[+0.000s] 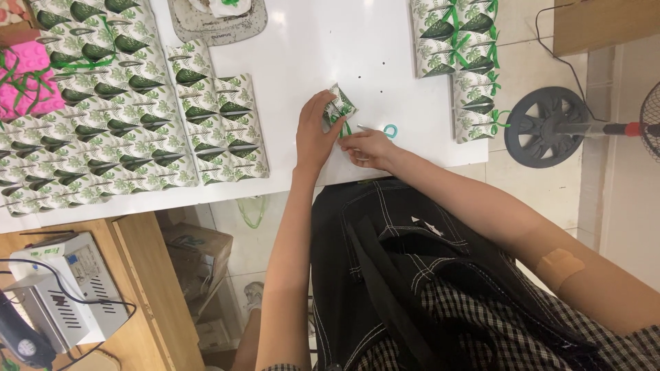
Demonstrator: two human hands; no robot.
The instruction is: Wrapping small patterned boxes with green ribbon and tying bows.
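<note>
Counter [309, 41], white and smooth-topped, is carrying everything I am working over, and I am going down from it to the smaller things. Spreading across its left part is the big field of flat cardboard packages printed with green leaves on white [103, 130], lying in overlapping rows, with a smaller block of the same kind reaching toward the middle. At the right edge a stack of finished leaf-printed boxes tied with green ribbon [467, 69] is sitting in a column, well apart from my hands. At the far left a bright pink studded box [27, 79] is peeking in with green ribbon across it, and at the top a grey tray [220, 27] is lying partly out of view.

Near the front edge I am holding the small leaf-printed box [339, 105]. My left hand [315, 134] is cupping its left side, fingers curled around it and pressing it steady. My right hand [368, 146] is pinching the thin green ribbon [342, 128] just below the box, fingertips pressed together on it. Just beside that hand, small scissors with a pale blue loop handle [390, 130] are lying on the counter.

To do this well, I judge I should be keeping the box pinned so it is not turning, keeping the ribbon taut and centred on the box, and pulling evenly so the thin card is not buckling.
</note>
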